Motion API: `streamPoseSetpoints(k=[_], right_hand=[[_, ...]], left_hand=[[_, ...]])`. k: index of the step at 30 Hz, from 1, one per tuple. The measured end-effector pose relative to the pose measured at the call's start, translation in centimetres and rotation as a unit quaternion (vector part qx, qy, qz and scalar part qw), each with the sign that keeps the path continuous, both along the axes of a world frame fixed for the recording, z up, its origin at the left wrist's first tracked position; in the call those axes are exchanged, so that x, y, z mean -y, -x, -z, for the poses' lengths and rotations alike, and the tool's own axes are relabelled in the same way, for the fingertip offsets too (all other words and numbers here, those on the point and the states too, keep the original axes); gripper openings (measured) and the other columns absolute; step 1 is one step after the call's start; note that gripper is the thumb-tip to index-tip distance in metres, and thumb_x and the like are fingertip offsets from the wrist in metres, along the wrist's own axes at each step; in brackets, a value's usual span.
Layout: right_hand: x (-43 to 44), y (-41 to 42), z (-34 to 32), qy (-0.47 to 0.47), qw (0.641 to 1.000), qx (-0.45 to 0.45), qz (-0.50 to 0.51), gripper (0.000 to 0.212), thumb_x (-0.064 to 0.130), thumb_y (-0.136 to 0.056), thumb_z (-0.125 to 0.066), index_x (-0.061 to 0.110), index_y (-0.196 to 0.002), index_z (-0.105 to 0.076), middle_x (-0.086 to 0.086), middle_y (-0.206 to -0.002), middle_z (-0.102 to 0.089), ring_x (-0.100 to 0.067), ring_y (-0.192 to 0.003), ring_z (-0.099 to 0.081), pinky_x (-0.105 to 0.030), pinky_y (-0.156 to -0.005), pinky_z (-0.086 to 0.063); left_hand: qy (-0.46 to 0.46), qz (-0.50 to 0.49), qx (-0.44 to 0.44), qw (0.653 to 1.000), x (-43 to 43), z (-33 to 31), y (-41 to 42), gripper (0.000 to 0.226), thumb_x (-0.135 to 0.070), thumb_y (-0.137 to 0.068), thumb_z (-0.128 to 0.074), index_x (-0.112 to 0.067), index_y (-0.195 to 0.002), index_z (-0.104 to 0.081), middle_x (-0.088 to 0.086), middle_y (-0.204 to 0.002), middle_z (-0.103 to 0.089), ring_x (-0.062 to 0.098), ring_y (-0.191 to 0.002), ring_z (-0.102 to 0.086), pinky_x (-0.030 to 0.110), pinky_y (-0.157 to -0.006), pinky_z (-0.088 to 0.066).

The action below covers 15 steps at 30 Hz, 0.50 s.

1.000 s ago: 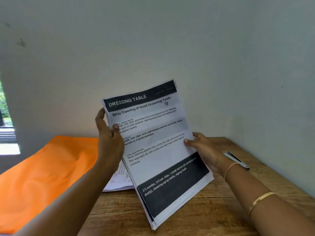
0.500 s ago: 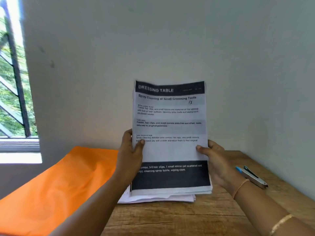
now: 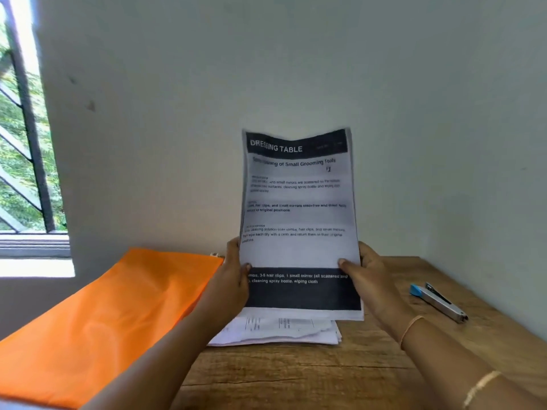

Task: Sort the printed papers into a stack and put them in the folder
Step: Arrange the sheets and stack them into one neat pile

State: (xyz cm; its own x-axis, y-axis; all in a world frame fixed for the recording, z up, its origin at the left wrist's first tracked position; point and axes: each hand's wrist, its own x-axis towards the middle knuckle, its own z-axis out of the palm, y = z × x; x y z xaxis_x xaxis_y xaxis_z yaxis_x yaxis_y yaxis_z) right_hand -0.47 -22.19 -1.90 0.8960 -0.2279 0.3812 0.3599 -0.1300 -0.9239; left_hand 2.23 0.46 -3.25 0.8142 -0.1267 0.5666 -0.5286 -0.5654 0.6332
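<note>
I hold a stack of printed papers (image 3: 299, 220) upright in front of me, its top sheet headed "DRESSING TABLE". My left hand (image 3: 233, 279) grips the stack's lower left edge, thumb on the front. My right hand (image 3: 365, 276) grips the lower right edge the same way. The stack's bottom edge sits over more loose printed sheets (image 3: 278, 331) lying flat on the wooden table (image 3: 310, 377). An orange folder (image 3: 97, 321) lies flat to the left, reaching the table's near left corner.
A stapler (image 3: 438, 301) with a blue end lies on the table at the right. A plain wall stands close behind the table and along its right side. A barred window (image 3: 26, 143) is at the far left.
The stack has swung from tilted to upright and squared. Both hands have slid down to its lower edges. The stack's bottom has come down over the loose sheets.
</note>
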Motion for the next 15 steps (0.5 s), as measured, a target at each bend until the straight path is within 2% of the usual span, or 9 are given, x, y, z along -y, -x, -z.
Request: streamPoseSetpoints(k=[3, 5, 6, 8, 10, 12, 13, 15], right_hand=[[0.1, -0.2, -0.4, 0.007, 0.999, -0.003, 0.039, 0.024, 0.001, -0.093, -0.05, 0.025, -0.089, -0.057, 0.0, -0.099, -0.067, -0.016, -0.09, -0.062, -0.03, -0.074, -0.051], [-0.1, -0.4, 0.0, 0.01, 0.998, -0.046, 0.042, 0.028, 0.0, -0.092, -0.047, 0.025, -0.094, -0.057, -0.001, -0.101, -0.066, -0.019, -0.092, -0.062, -0.037, -0.08, -0.053], [-0.3, -0.5, 0.4, 0.019, 0.997, -0.071, 0.031, 0.03, -0.002, -0.091, -0.046, 0.025, -0.102, -0.056, -0.001, -0.105, -0.066, -0.02, -0.095, -0.062, -0.038, -0.081, -0.053], [-1.1, -0.5, 1.3, 0.06, 0.992, -0.107, -0.007, 0.039, -0.001, -0.092, -0.046, 0.025, -0.121, -0.051, 0.002, -0.113, -0.062, -0.019, -0.102, -0.059, -0.036, -0.081, -0.054], [-2.2, -0.2, 2.0, 0.144, 0.981, -0.123, -0.048, 0.042, 0.003, -0.095, -0.045, 0.03, -0.127, -0.045, 0.006, -0.116, -0.056, -0.015, -0.105, -0.055, -0.026, -0.079, -0.051], [-2.9, -0.4, 2.6, 0.254, 0.957, -0.126, -0.051, 0.043, 0.001, -0.095, -0.041, 0.029, -0.127, -0.045, 0.005, -0.125, -0.05, -0.015, -0.112, -0.049, -0.019, -0.085, -0.047], [-3.1, -0.6, 2.9, 0.309, 0.942, -0.128, -0.035, 0.045, 0.002, -0.095, -0.039, 0.023, -0.133, -0.046, 0.001, -0.134, -0.045, -0.018, -0.12, -0.045, -0.021, -0.094, -0.044], [-3.2, -1.2, 3.5, 0.404, 0.903, -0.145, 0.002, 0.048, 0.008, -0.095, -0.038, 0.019, -0.141, -0.042, -0.002, -0.146, -0.035, -0.023, -0.132, -0.035, -0.031, -0.108, -0.033]], left_hand=[[0.06, -0.03, -0.023, 0.997, 0.5, -0.8, 0.2, 0.03, -0.011, -0.1, -0.037, -0.009, -0.13, -0.034, 0.007, -0.111, -0.055, 0.016, -0.088, -0.052, 0.011, -0.059, -0.04], [0.049, -0.072, -0.07, 0.994, 0.6, -0.9, 0.1, 0.025, -0.011, -0.1, -0.038, -0.008, -0.125, -0.039, 0.009, -0.111, -0.056, 0.02, -0.09, -0.05, 0.027, -0.068, -0.042], [0.027, -0.095, -0.097, 0.99, 0.4, -0.7, 0.0, 0.024, -0.01, -0.099, -0.038, -0.007, -0.123, -0.04, 0.008, -0.108, -0.055, 0.021, -0.088, -0.049, 0.03, -0.067, -0.041], [-0.045, -0.136, -0.146, 0.979, 0.0, -0.4, 0.0, 0.023, -0.008, -0.098, -0.037, -0.005, -0.121, -0.042, 0.008, -0.104, -0.053, 0.02, -0.084, -0.046, 0.028, -0.059, -0.035], [-0.152, -0.163, -0.179, 0.958, -0.6, 0.0, 0.0, 0.024, -0.007, -0.097, -0.037, -0.004, -0.119, -0.043, 0.012, -0.112, -0.055, 0.02, -0.084, -0.044, 0.027, -0.06, -0.032], [-0.248, -0.191, -0.197, 0.929, -1.0, 0.5, -0.1, 0.025, -0.008, -0.095, -0.038, -0.005, -0.119, -0.044, 0.013, -0.118, -0.054, 0.024, -0.091, -0.05, 0.026, -0.069, -0.037], [-0.282, -0.206, -0.204, 0.915, -1.1, 0.7, 0.0, 0.026, -0.009, -0.095, -0.039, -0.005, -0.119, -0.044, 0.013, -0.121, -0.052, 0.026, -0.1, -0.052, 0.028, -0.074, -0.04], [-0.332, -0.235, -0.216, 0.888, -1.0, 0.9, 0.0, 0.031, -0.013, -0.094, -0.041, -0.006, -0.124, -0.042, 0.011, -0.127, -0.045, 0.03, -0.118, -0.044, 0.034, -0.089, -0.041]])
